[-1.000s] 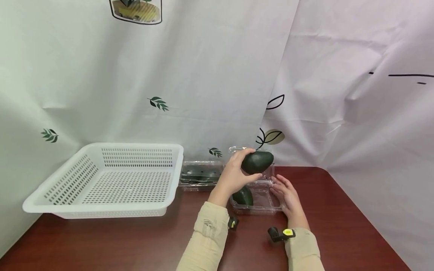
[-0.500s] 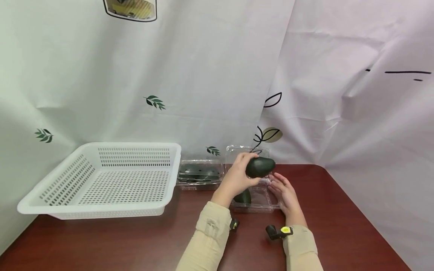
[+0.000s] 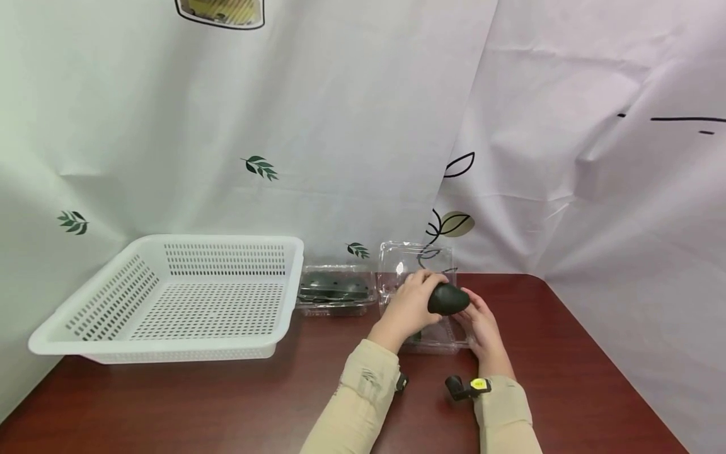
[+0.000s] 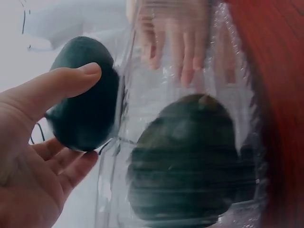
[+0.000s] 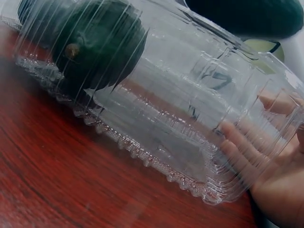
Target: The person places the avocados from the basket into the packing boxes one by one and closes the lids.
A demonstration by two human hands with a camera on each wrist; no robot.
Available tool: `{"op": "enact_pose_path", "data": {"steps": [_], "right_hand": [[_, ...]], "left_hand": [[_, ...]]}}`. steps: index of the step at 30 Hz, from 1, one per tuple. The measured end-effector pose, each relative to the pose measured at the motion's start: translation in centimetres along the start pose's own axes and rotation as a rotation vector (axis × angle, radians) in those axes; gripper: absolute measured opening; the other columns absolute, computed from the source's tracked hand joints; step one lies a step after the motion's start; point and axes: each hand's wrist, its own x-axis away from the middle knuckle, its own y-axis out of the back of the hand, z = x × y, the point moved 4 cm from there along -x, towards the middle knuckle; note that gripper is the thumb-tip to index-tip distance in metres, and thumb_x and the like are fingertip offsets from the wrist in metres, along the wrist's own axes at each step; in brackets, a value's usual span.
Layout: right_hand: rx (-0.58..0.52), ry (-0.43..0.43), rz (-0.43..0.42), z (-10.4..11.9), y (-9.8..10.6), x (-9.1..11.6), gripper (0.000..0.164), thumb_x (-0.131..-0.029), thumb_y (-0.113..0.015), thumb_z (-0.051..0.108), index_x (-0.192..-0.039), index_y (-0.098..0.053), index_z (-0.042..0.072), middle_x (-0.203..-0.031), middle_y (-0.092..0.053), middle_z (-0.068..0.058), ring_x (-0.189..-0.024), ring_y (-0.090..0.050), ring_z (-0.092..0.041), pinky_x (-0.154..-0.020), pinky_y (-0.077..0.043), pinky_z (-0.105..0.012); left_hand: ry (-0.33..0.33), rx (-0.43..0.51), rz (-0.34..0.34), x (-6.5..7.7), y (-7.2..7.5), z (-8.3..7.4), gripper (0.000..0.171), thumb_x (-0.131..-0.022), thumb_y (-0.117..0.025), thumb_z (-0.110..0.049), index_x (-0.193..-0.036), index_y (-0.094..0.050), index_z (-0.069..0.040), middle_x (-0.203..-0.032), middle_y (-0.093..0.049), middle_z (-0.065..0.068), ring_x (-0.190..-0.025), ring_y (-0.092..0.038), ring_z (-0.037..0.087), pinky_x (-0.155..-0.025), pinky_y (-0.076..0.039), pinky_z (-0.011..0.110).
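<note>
My left hand [image 3: 409, 306] grips a dark green avocado [image 3: 449, 299] between thumb and fingers, above an open clear plastic clamshell box [image 3: 416, 260]. In the left wrist view the thumb lies across this avocado [image 4: 85, 114]. Another avocado [image 5: 99, 47] sits at the left end of the box, seen through its wall in the right wrist view. The lid stands raised at the back. Along the box's right side lies my right hand [image 3: 481, 325], its fingers [image 5: 237, 147] fairly straight against the clear wall. The held avocado partly hides the right fingertips in the head view.
A white perforated plastic basket [image 3: 170, 347] stands on the left of the dark red table [image 3: 227, 403]. Between basket and open box lies another clear box [image 3: 334, 291] with dark green avocados inside. A white printed curtain [image 3: 340, 126] hangs behind.
My left hand has lowered the avocado and carried it rightward, over the box's right half towards my right hand. The right hand stays by the box's right side.
</note>
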Motion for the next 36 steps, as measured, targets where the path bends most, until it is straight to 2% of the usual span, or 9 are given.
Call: {"op": "enact_pose_path", "data": {"steps": [3, 7, 10, 12, 16, 19, 24, 31, 36], "right_hand": [[0.01, 0.001, 0.002, 0.1, 0.0, 0.1, 0.049, -0.098, -0.046, 0.02, -0.142, -0.029, 0.006, -0.112, -0.052, 0.01, -0.093, -0.058, -0.002, -0.085, -0.045, -0.021], [-0.022, 0.005, -0.002, 0.2, -0.1, 0.1, 0.049, -0.098, -0.045, 0.019, -0.142, -0.028, 0.004, -0.126, -0.055, 0.002, -0.097, -0.057, 0.0, -0.083, -0.045, -0.019], [-0.02, 0.016, -0.004, 0.2, -0.2, 0.0, 0.049, -0.098, -0.046, 0.018, -0.141, -0.029, 0.003, -0.137, -0.046, -0.008, -0.1, -0.056, 0.001, -0.084, -0.045, -0.019], [-0.022, 0.028, 0.001, 0.2, -0.2, -0.1, 0.047, -0.098, -0.046, 0.017, -0.14, -0.029, 0.002, -0.133, -0.05, -0.005, -0.1, -0.057, 0.001, -0.084, -0.045, -0.019], [-0.042, 0.056, 0.012, 0.2, -0.1, -0.1, 0.044, -0.097, -0.047, 0.014, -0.137, -0.032, 0.001, -0.117, -0.061, 0.006, -0.099, -0.058, 0.0, -0.083, -0.046, -0.019], [-0.049, 0.059, 0.019, 0.1, -0.1, -0.1, 0.045, -0.098, -0.046, 0.012, -0.138, -0.03, 0.0, -0.113, -0.062, 0.01, -0.098, -0.057, 0.0, -0.084, -0.045, -0.018], [-0.023, 0.041, 0.012, 0.1, -0.1, -0.1, 0.048, -0.098, -0.044, 0.013, -0.141, -0.026, 0.001, -0.114, -0.062, 0.012, -0.097, -0.058, 0.001, -0.087, -0.042, -0.017], [-0.019, 0.031, 0.011, 0.2, -0.3, 0.0, 0.049, -0.097, -0.048, 0.016, -0.14, -0.028, 0.003, -0.106, -0.064, 0.015, -0.095, -0.059, -0.002, -0.088, -0.042, -0.019], [-0.038, 0.057, 0.017, 0.3, -0.3, 0.1, 0.05, -0.097, -0.049, 0.013, -0.14, -0.027, 0.0, -0.105, -0.064, 0.013, -0.093, -0.06, -0.003, -0.09, -0.043, -0.022]], "left_hand": [[0.001, -0.047, 0.033, 0.1, -0.6, -0.1, 0.064, -0.072, -0.08, -0.028, -0.129, -0.051, -0.023, -0.127, -0.048, 0.001, -0.113, -0.049, 0.019, -0.088, -0.045, 0.036], [-0.031, -0.178, 0.061, 0.0, -1.4, -0.1, 0.064, -0.071, -0.08, -0.035, -0.128, -0.053, -0.023, -0.125, -0.052, -0.003, -0.111, -0.05, 0.017, -0.088, -0.044, 0.032], [-0.048, -0.25, 0.059, -0.1, -1.8, 0.0, 0.065, -0.07, -0.08, -0.038, -0.128, -0.055, -0.025, -0.125, -0.054, -0.005, -0.112, -0.048, 0.016, -0.087, -0.041, 0.032], [-0.05, -0.272, 0.053, 0.0, -1.9, 0.1, 0.066, -0.069, -0.081, -0.039, -0.128, -0.054, -0.026, -0.125, -0.054, -0.007, -0.113, -0.047, 0.016, -0.086, -0.039, 0.032], [-0.046, -0.266, 0.063, 0.1, -2.0, 0.2, 0.069, -0.066, -0.083, -0.035, -0.128, -0.053, -0.026, -0.124, -0.055, -0.008, -0.111, -0.046, 0.015, -0.085, -0.038, 0.033], [-0.035, -0.257, 0.097, 0.2, -2.2, 0.2, 0.072, -0.064, -0.084, -0.035, -0.128, -0.053, -0.026, -0.124, -0.056, -0.009, -0.11, -0.047, 0.014, -0.086, -0.037, 0.033], [-0.025, -0.252, 0.147, 0.3, -2.7, 0.3, 0.068, -0.065, -0.083, -0.033, -0.126, -0.054, -0.029, -0.126, -0.055, -0.01, -0.111, -0.047, 0.014, -0.086, -0.035, 0.034], [-0.012, -0.232, 0.158, 0.3, -2.9, 0.5, 0.066, -0.066, -0.084, -0.029, -0.125, -0.055, -0.031, -0.126, -0.055, -0.011, -0.111, -0.047, 0.013, -0.087, -0.033, 0.036], [-0.01, -0.245, 0.179, 0.4, -3.3, 0.7, 0.068, -0.067, -0.083, -0.028, -0.128, -0.053, -0.03, -0.126, -0.055, -0.012, -0.113, -0.048, 0.013, -0.089, -0.033, 0.037]]}}
